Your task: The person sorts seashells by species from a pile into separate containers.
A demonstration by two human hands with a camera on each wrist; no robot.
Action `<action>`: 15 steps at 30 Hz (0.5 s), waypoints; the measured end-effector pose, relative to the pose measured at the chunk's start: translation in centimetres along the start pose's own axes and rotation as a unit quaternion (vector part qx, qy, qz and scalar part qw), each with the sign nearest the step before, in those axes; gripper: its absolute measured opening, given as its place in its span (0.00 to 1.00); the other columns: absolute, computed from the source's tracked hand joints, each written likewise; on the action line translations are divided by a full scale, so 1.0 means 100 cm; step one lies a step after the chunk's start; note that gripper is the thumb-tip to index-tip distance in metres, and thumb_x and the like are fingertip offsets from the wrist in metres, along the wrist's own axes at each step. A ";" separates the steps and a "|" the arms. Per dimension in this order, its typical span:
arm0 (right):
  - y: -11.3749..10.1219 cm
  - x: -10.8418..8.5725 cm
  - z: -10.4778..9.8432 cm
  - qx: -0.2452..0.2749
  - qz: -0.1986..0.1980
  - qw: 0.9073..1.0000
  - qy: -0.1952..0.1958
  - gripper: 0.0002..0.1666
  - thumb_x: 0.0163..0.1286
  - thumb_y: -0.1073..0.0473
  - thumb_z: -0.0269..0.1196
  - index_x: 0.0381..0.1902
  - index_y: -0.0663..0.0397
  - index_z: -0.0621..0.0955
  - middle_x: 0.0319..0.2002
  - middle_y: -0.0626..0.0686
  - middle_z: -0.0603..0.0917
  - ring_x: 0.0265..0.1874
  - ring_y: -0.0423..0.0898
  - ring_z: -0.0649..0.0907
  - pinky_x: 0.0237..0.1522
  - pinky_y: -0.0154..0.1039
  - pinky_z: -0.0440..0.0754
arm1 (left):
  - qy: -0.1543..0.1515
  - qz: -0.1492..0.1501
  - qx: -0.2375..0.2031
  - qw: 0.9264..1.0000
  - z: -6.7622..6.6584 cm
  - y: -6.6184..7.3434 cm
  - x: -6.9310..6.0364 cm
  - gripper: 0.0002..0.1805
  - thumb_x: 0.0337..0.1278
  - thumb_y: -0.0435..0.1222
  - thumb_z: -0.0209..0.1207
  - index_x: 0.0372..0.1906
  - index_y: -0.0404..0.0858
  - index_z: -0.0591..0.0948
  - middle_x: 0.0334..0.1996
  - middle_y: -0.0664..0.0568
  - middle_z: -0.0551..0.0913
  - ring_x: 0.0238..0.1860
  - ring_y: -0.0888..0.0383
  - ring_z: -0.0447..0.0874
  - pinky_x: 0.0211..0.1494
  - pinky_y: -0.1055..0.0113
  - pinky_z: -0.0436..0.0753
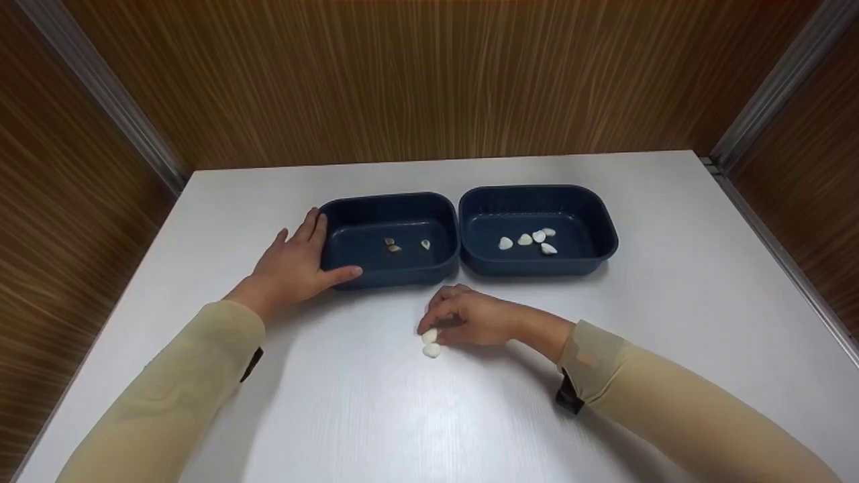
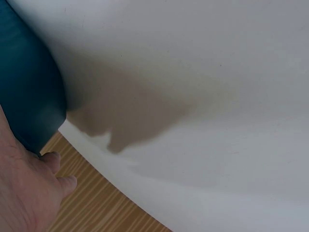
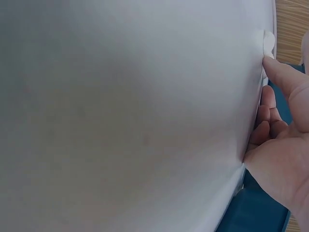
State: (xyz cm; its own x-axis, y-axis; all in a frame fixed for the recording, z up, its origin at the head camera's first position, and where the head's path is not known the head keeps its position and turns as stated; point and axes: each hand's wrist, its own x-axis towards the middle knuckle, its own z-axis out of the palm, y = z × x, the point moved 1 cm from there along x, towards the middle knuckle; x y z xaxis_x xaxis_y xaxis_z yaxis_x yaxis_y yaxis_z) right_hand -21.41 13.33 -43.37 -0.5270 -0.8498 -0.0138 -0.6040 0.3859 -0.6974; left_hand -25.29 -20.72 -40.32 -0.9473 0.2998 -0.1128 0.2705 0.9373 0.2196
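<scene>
My left hand rests against the left end of a dark blue bin, fingers stretched along its side and thumb over the front rim. Inside that bin lie a few small brownish shells. Low over the table in front of the bins, my right hand pinches a white shell between thumb and forefinger. Another white shell lies on the table right beside it. In the right wrist view, the forefinger and thumb reach to the white shells, partly hidden at the table's edge of view.
A second dark blue bin stands to the right, close beside the first, with several white shells in it. The white table is bounded by wood-patterned panels at the back and sides.
</scene>
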 end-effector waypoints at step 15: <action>0.000 0.001 0.000 -0.007 0.004 1.000 0.013 0.11 0.72 0.64 0.71 0.50 0.52 0.89 0.50 0.50 0.84 0.54 0.47 0.78 0.59 0.43 0.71 | 0.001 0.001 0.002 1.000 0.002 -0.001 0.002 0.73 0.59 0.83 0.42 0.85 0.28 0.39 0.86 0.34 0.35 0.85 0.40 0.43 0.83 0.36 0.42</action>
State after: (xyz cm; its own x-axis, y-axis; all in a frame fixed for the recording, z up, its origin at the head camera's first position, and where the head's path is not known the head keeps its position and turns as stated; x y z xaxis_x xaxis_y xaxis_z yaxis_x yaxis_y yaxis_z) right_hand -21.49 13.30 -43.37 -0.5469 -0.8372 -0.0012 -0.6076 0.3978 -0.6874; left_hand -25.43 -20.73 -40.54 -0.9475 0.3003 -0.1098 0.2723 0.9379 0.2151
